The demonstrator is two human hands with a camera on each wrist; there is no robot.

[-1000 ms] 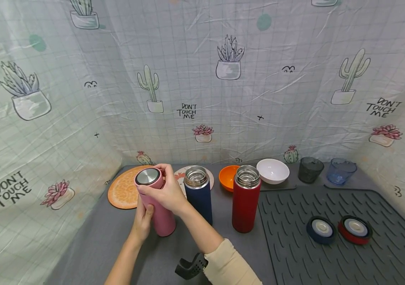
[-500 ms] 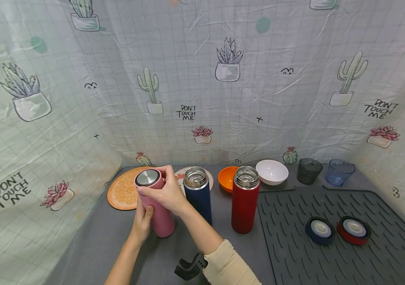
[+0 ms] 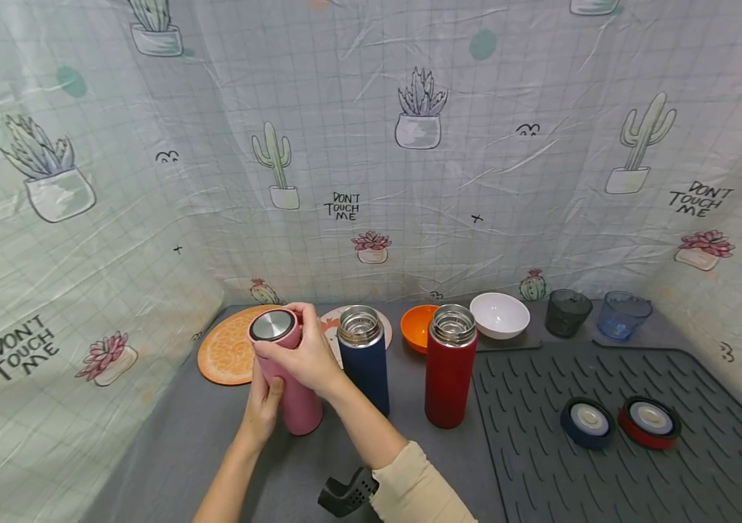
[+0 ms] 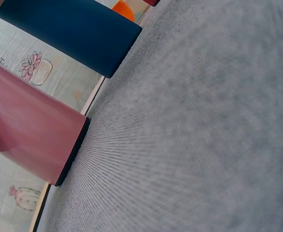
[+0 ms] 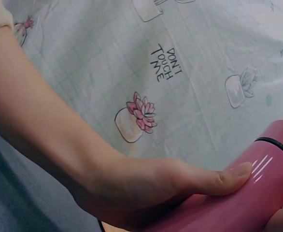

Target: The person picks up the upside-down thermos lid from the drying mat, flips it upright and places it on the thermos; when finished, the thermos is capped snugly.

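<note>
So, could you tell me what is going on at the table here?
A person holds the pink flask upright on the grey table: the left hand grips its body, the right hand curls round its lid. Beside it stand a blue flask and a red flask, both open. Their blue lid and red lid lie on the ribbed mat.

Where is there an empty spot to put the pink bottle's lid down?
Bare ribbed mat lies left of and in front of the blue lid and red lid. Grey table left of the pink bottle is bare too. Behind the bottles it is crowded.
</note>
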